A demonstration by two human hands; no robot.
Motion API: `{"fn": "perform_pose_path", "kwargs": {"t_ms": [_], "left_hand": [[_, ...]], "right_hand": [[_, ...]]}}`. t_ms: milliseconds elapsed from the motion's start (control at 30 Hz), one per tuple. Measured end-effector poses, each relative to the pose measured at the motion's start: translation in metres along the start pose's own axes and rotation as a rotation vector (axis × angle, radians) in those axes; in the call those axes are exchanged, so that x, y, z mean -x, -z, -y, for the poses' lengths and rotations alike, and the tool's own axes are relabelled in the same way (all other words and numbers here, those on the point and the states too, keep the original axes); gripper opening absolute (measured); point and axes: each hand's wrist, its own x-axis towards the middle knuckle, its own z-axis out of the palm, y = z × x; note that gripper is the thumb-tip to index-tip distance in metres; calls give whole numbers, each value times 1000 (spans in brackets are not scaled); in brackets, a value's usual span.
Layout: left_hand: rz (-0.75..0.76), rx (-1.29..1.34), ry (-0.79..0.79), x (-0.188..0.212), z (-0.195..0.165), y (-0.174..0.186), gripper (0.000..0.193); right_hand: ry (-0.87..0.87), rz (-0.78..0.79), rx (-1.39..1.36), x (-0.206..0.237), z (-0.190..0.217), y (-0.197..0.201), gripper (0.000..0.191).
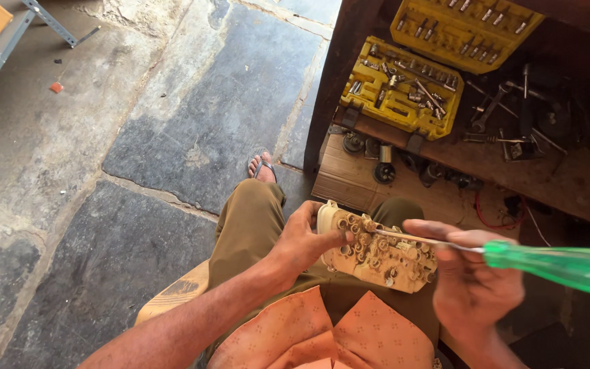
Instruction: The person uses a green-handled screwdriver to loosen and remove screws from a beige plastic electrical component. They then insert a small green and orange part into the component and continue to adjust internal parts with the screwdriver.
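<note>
Head view: housing [377, 256] in left hand [302, 242]

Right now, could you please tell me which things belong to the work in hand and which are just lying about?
In hand:
left hand holding dusty beige plastic panel
right hand with green-handled screwdriver

Lying about:
open yellow socket case
loose metal wrenches
red wire

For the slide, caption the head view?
Left hand steadies a dusty cream part; right hand works a green-handled screwdriver.
</note>
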Motion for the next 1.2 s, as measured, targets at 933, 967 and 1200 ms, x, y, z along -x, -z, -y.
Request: {"fn": "perform_pose_path", "kwargs": {"t_ms": [933,967,1200], "left_hand": [[30,-2,-33,8,6,-4,62],[36,6,-42,8,7,-4,62],[4,8,-21,6,8,-5,66]], "right_hand": [[-73,55,256,8,0,-8,29],[-110,66,213,6,3,-11,26],[-221,195,78,3,17,-17,38]]}}
